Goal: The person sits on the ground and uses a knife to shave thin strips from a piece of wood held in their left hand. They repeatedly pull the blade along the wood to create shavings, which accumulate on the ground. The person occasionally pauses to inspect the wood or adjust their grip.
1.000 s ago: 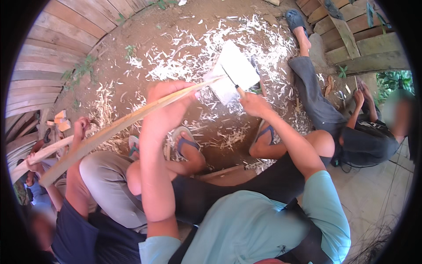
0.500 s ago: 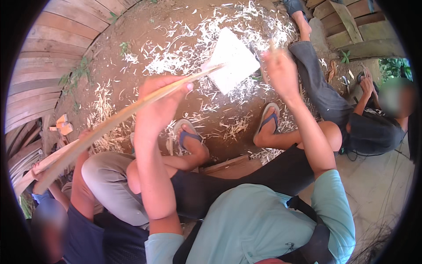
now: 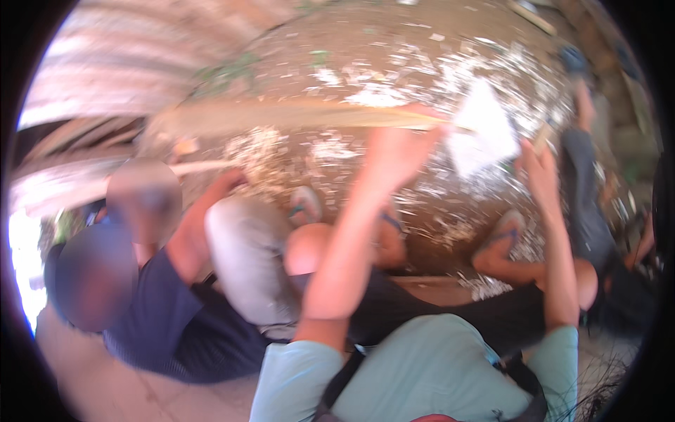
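Observation:
My left hand (image 3: 402,156) is closed round a long, pale wooden strip (image 3: 281,116). The strip lies almost level, its broad end far to the left and its narrow tip just past my fingers. Beyond that tip, a white flat-sided slab or sheet (image 3: 484,137) rests among shavings on the ground; glare hides its detail. My right hand (image 3: 541,174), to the right of the slab, is closed on a wooden-handled tool (image 3: 542,138) that looks like a knife. Its blade is too blurred to make out.
Pale shavings (image 3: 383,95) litter the dirt ground. Close on my left sits a person (image 3: 176,316) with a hand on another wooden strip (image 3: 200,167); another head is beside them. A person's dark-trousered leg (image 3: 582,197) stretches along the right. A plank wall (image 3: 140,56) stands at far left.
My view has swung left, blurring the picture. The strip in my left hand has gone from slanting to nearly level. Both hands keep their grips. A second head now shows at left.

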Tool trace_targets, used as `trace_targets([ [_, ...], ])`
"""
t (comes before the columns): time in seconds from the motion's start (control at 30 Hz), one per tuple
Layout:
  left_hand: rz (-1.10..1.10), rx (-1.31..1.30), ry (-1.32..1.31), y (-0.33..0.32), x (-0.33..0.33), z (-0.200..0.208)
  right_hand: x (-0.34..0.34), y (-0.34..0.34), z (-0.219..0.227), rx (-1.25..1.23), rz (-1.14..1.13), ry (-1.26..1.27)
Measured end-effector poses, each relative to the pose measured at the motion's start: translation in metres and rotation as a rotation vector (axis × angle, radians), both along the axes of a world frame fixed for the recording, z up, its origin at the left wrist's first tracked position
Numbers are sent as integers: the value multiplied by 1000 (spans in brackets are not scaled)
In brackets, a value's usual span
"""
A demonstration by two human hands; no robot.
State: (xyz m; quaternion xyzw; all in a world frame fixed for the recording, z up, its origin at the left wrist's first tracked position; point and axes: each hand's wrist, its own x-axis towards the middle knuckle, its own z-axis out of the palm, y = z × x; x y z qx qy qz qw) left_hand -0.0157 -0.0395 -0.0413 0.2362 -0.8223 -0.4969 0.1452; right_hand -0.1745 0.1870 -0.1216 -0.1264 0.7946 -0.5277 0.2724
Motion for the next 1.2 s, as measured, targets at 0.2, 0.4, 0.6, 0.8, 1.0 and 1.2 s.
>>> trace_targets([
  [0.2,-91,-63,81,14,6,31,31,0,-16,102,195,-116],
  [0.4,-35,-50,168,14,10,24,25,-4,-30,249,460,-93],
  [0.6,-25,94,256,14,9,15,26,-6,-32,238,440,-88],
  [0.8,-61,-77,189,11,7,11,28,-10,-32,271,483,-120],
  [1.0,-112,27,-35,17,9,5,22,-4,-38,328,508,-121],
  [1.2,-83,-28,-24,23,4,15,21,-5,-36,274,433,-155],
])
